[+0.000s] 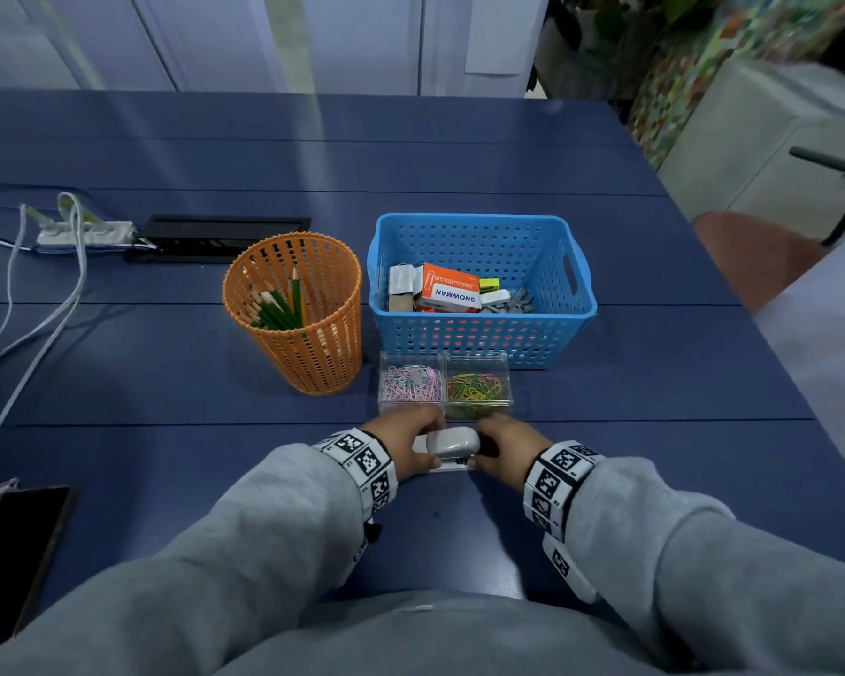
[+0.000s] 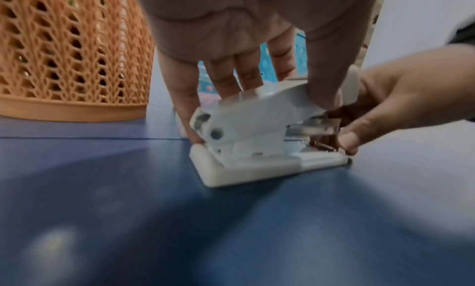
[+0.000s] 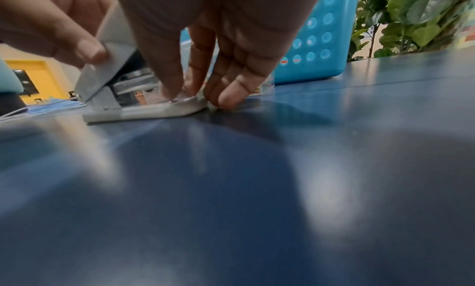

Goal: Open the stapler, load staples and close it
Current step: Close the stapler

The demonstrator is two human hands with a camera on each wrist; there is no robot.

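A small white stapler (image 1: 447, 447) stands on the blue table (image 1: 654, 392) just in front of me. My left hand (image 1: 411, 444) grips its top cover from the left, thumb on the near side and fingers behind; in the left wrist view the cover (image 2: 259, 109) is tilted up off the metal magazine (image 2: 312, 129). My right hand (image 1: 502, 450) pinches the front end of the stapler's base (image 3: 164, 110) and holds it down on the table. Grey staple strips (image 1: 508, 303) lie in the blue basket (image 1: 579, 304) beyond.
Two clear boxes of coloured paper clips (image 1: 445, 385) sit right behind the stapler. An orange mesh cup of pencils (image 1: 296, 314) stands at the left. White cables (image 1: 45, 304) and a power strip lie far left, and a dark phone (image 1: 15, 548) lies at the near left edge.
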